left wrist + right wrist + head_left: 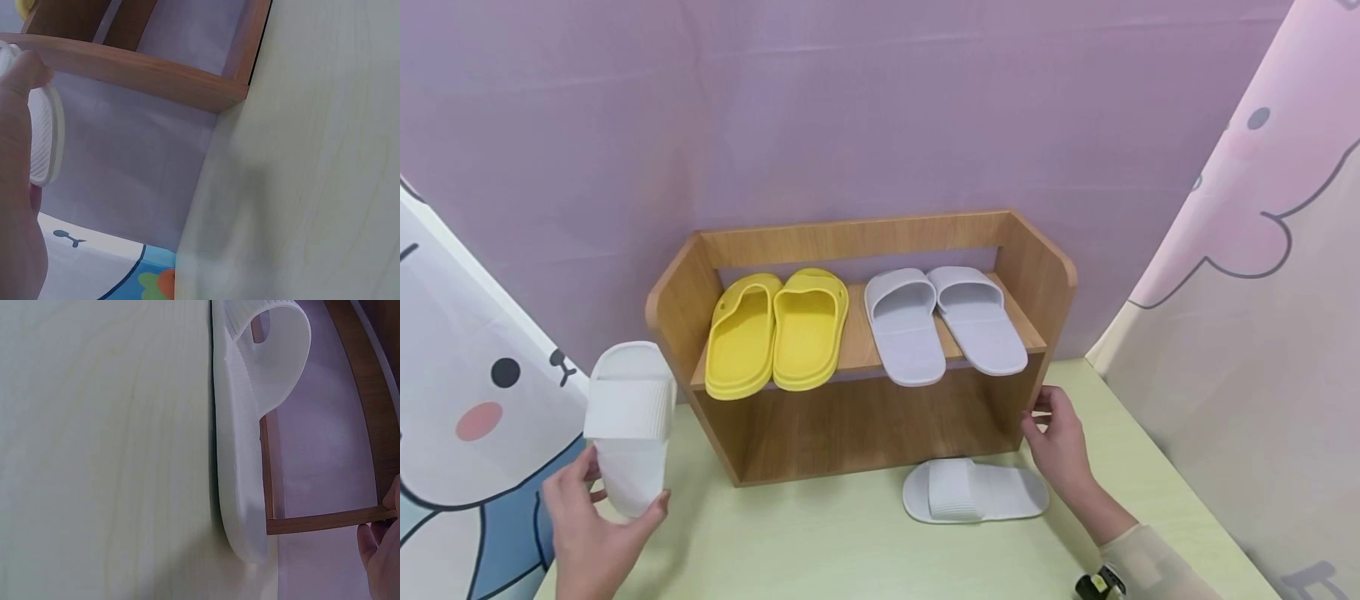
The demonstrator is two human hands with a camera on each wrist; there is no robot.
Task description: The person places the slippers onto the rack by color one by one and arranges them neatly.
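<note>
My left hand (591,533) holds a white slide slipper (628,408) by its heel end, raised left of the wooden shoe rack (857,236) with its toe pointing up. In the left wrist view, the slipper's textured sole (47,134) shows beside the thumb. At the rack's right side, my right hand (1062,442) pinches the front edge of the side panel (331,521) between thumb and fingers. The matching white slipper (1011,490) lies sideways on the table in front of the rack, near the right hand.
Yellow clogs (808,333) stand on the rack's upper shelf at left, and pale grey slides (906,337) at right. The rack stands on a light green-yellow table (790,542). Behind hangs a purple cloth (865,108), with cartoon-printed cloths at both sides.
</note>
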